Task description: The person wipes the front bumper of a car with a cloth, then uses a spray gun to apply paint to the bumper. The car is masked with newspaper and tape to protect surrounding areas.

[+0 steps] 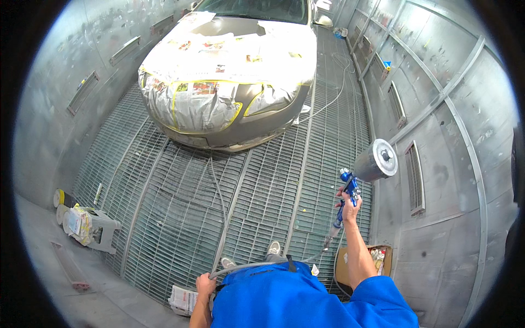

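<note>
My right hand (350,208) is wrapped round the handle of a blue spray gun (350,185), raised out to the right. On top of the gun sits a grey metal paint cup (376,160) with a lid, tilted to the right. From the handle's lower end a grey air hose (257,265) runs across my waist. My left hand (205,284), low at the left, is closed on that hose. Ahead stands a car (257,126), its hood and front covered with newspaper (205,106) and yellow tape; the lower bumper is bare and grey.
Metal grating (180,202) forms the floor between grey booth walls (437,246) with vents. At the left stands a white stool (101,229) beside rolls and paper. Near my right arm is a cardboard box (343,268). A thin hose (333,101) trails along the car's right side.
</note>
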`<state>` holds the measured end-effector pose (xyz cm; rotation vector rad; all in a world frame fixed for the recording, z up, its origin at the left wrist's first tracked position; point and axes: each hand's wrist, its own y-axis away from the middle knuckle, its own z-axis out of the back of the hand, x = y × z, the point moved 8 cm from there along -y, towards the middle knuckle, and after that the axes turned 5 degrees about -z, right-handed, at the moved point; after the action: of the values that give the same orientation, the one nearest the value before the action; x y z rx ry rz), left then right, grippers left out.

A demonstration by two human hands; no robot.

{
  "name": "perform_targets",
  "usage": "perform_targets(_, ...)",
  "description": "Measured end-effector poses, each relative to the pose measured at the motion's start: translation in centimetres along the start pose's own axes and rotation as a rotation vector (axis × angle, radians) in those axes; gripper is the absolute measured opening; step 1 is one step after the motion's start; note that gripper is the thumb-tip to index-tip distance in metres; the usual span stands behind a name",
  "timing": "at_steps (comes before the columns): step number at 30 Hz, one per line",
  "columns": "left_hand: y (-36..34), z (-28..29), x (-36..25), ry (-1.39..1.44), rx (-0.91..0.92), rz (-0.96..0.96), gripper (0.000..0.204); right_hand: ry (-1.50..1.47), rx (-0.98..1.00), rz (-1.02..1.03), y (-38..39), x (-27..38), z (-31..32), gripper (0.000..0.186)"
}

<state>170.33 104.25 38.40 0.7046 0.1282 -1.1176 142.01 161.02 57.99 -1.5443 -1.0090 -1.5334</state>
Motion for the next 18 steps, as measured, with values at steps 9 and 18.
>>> perform_targets(9, 0.7, -1.4, 0.8, 0.067, -0.063, 0.000, 0.027, -0.053, 0.006, -0.004, -2.1, -0.3, 0.5, 0.020)
perform_targets(18, 0.6, -1.6, -0.1, 0.045, -0.062, 0.032, 0.026, -0.040, -0.010, 0.004, -2.7, -0.6, 0.0, 0.020)
